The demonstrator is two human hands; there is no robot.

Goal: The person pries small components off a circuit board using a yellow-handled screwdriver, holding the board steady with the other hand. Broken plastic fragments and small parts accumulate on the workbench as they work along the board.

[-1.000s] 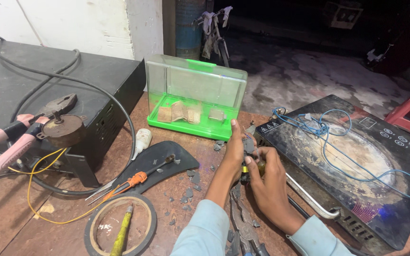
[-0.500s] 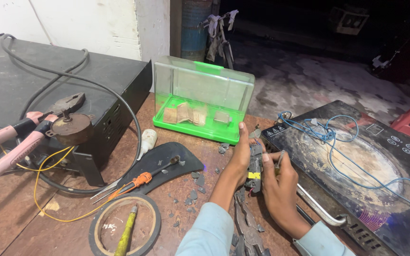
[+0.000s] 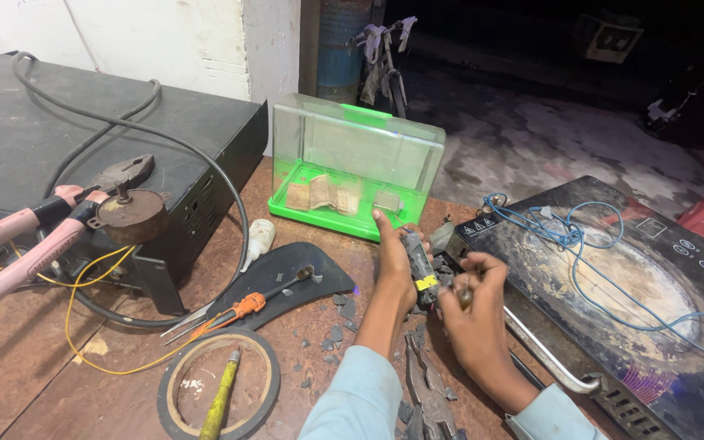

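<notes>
Brown wood is seen in the table [image 3: 34,375], where a black cooktop [image 3: 613,326] is laid at the right — just beside it a small dark part with a yellow tag [image 3: 420,265] is gripped by the left hand [image 3: 394,265], while the right hand [image 3: 470,305] is closed on a small tool [image 3: 465,297].

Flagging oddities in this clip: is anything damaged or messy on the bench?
Yes. Dark broken shards lie scattered on the wooden bench beside the left hand, and the black cooktop looks scuffed, with loose blue wire across it.
</notes>
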